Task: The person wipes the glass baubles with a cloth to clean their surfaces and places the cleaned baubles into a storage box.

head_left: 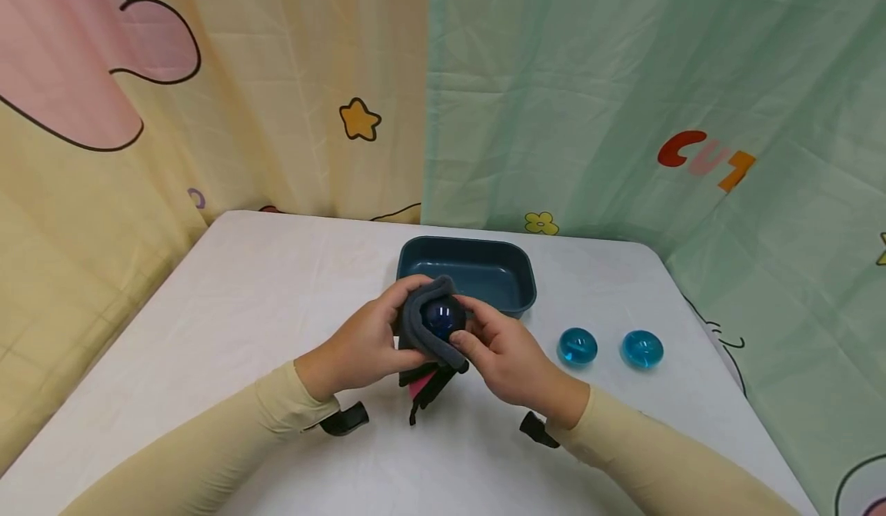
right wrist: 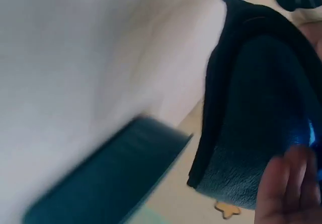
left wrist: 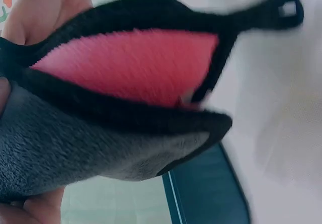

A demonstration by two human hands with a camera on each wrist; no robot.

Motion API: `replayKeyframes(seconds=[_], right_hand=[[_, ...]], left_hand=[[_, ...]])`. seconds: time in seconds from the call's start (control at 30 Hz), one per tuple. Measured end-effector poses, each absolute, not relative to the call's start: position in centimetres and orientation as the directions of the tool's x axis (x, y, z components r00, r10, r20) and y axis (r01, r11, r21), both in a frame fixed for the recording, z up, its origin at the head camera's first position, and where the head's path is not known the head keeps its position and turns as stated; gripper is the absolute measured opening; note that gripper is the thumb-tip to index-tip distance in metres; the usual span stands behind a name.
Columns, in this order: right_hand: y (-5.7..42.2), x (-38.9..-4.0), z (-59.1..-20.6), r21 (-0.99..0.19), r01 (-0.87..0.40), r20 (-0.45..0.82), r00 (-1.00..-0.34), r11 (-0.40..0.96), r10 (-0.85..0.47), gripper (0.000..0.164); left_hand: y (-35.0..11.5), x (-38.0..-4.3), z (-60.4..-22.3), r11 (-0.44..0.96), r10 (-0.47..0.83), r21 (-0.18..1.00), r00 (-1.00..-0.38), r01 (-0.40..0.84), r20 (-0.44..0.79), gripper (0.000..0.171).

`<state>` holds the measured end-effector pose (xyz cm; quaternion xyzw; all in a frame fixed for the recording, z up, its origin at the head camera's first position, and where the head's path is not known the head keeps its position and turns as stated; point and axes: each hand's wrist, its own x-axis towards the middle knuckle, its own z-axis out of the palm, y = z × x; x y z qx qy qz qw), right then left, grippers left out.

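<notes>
A grey cloth (head_left: 414, 331) with black edging is folded around a shiny dark blue ball (head_left: 444, 316) in front of my chest. My left hand (head_left: 363, 347) grips the cloth from the left, thumb below and fingers above. On the other side my right hand (head_left: 508, 354) pinches the ball between thumb and fingers at the cloth's edge. In the left wrist view the fold gapes and shows a pink fuzzy face (left wrist: 136, 68), with a black hanging loop (left wrist: 282, 15) at one corner. The right wrist view has fingertips (right wrist: 274, 183) against the cloth beside the glinting ball.
Behind the hands stands a dark teal rectangular basin (head_left: 460, 241). Two clear blue balls, one nearer (head_left: 577, 346) and one farther right (head_left: 642, 349), lie on the white-covered table (head_left: 277, 285). Printed curtains (head_left: 554, 101) hang along the table's back and sides.
</notes>
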<state>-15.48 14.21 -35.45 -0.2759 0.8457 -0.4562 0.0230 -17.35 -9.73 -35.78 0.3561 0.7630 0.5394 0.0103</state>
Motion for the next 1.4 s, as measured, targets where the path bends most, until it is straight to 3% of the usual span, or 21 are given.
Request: replayKeyframes(seconds=[0.2, 0.4, 0.5, 0.63, 0.7, 0.83, 0.97, 1.13, 1.23, 1.4], right_hand=[[14.44, -15.15, -35.48, -0.544, -0.642, 0.383, -0.763, 0.541, -0.521, 0.071], [14.82, -15.58, -35.39, -0.251, -0.738, 0.455, -0.661, 0.627, -0.596, 0.067], [14.78, -15.65, -35.33, -0.331, -0.71, 0.435, -0.699, 0.622, -0.567, 0.067], [14.57, -15.58, -35.3, -0.693, -0.543, 0.273, -0.807, 0.474, -0.524, 0.056], [14.48, -15.57, -35.38, -0.79, -0.453, 0.211, -0.833, 0.412, -0.512, 0.05], [14.41, -15.38, -35.57, -0.74, -0.505, 0.259, -0.824, 0.444, -0.504, 0.055], [14.5, -15.19, -35.44, -0.553, -0.648, 0.366, -0.753, 0.523, -0.547, 0.073], [14.57, -15.56, -35.3, -0.312, -0.721, 0.426, -0.688, 0.619, -0.587, 0.066], [14.53, -15.57, -35.36, -0.398, -0.674, 0.391, -0.739, 0.623, -0.549, 0.065], [14.48, -15.58, -35.22, -0.773, -0.437, 0.194, -0.853, 0.46, -0.485, 0.046]], left_hand=[[-9.77, -17.21, -35.81, 0.165, 0.546, 0.819, -0.743, 0.549, 0.388, 0.083], [-9.76, -17.45, -35.92, 0.134, 0.551, 0.836, -0.742, 0.531, 0.383, 0.082], [-9.71, -17.52, -35.87, 0.14, 0.556, 0.831, -0.737, 0.538, 0.383, 0.082], [-9.64, -17.54, -35.73, 0.157, 0.559, 0.824, -0.737, 0.544, 0.38, 0.082], [-9.63, -17.5, -35.74, 0.168, 0.559, 0.823, -0.74, 0.543, 0.374, 0.082], [-9.69, -17.39, -35.86, 0.166, 0.56, 0.819, -0.736, 0.55, 0.381, 0.082], [-9.83, -17.39, -35.88, 0.168, 0.551, 0.807, -0.732, 0.567, 0.4, 0.083], [-9.88, -17.46, -35.82, 0.147, 0.557, 0.829, -0.738, 0.539, 0.381, 0.082], [-9.8, -17.45, -35.78, 0.139, 0.565, 0.842, -0.74, 0.521, 0.364, 0.082], [-9.73, -17.35, -35.67, 0.169, 0.566, 0.84, -0.748, 0.515, 0.345, 0.082]])
